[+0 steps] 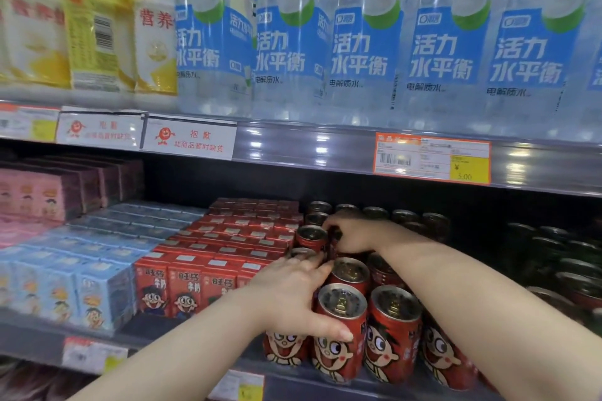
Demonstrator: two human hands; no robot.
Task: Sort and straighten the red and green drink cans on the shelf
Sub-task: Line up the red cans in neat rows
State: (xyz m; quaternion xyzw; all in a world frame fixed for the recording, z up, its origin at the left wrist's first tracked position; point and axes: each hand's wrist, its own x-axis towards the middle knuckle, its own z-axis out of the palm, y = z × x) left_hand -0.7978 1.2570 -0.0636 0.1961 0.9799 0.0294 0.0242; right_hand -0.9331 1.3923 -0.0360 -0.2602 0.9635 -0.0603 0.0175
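Centrally, left hand (288, 295) fingers wrapped around front red can (338, 332) at lower centre, right hand (353, 234) closed over a rear red can (335, 238) mid-frame, red cartons (182, 286) just left.

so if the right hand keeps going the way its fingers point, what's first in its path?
The right hand points left and slightly back, fingers curled over a can in the second red column. Next in that line is likely the red can beside it, then the red milk cartons. Depth is hard to judge.
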